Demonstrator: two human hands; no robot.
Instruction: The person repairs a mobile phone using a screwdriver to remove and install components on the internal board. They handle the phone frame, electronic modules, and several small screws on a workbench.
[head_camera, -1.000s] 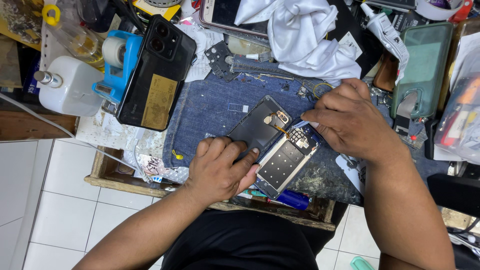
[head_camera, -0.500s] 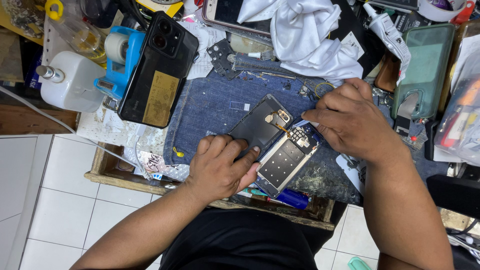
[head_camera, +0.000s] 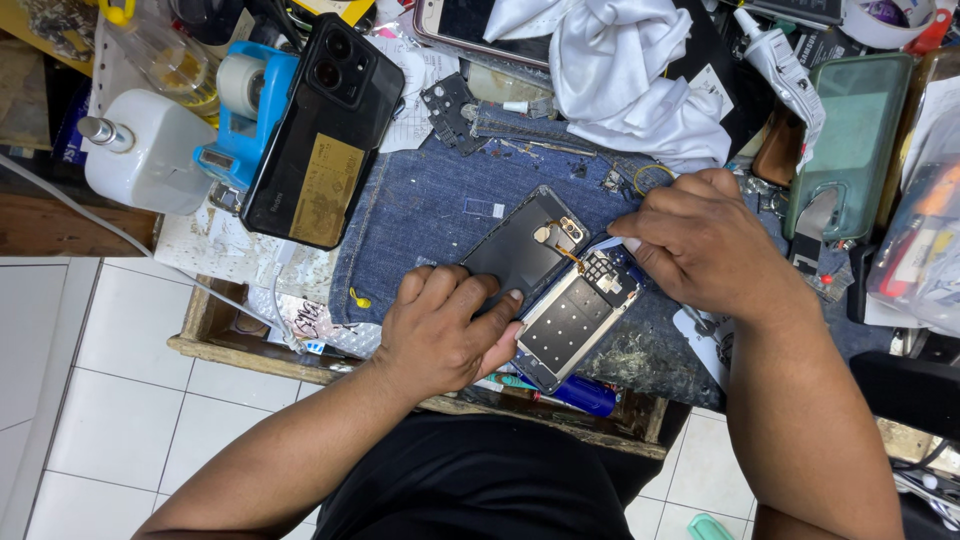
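An opened phone (head_camera: 575, 315) lies on a piece of blue denim cloth (head_camera: 430, 205), its inner frame and metal shield facing up. Its dark back cover (head_camera: 520, 245) is folded out to the left, still joined by a thin flex cable near the top. My left hand (head_camera: 445, 325) lies flat with its fingers pressing on the lower end of the back cover. My right hand (head_camera: 705, 245) rests at the phone's top right corner, fingers curled and pinched at the edge of the frame; what they pinch is hidden.
A black phone (head_camera: 325, 135) leans on a blue tape dispenser (head_camera: 245, 110) at the upper left, beside a white bottle (head_camera: 145, 150). A white rag (head_camera: 620, 70), a green phone case (head_camera: 850, 140) and small parts crowd the back. A blue-handled tool (head_camera: 575, 392) lies near the wooden edge.
Both hands stay in place on the opened phone; the view has shifted only slightly.
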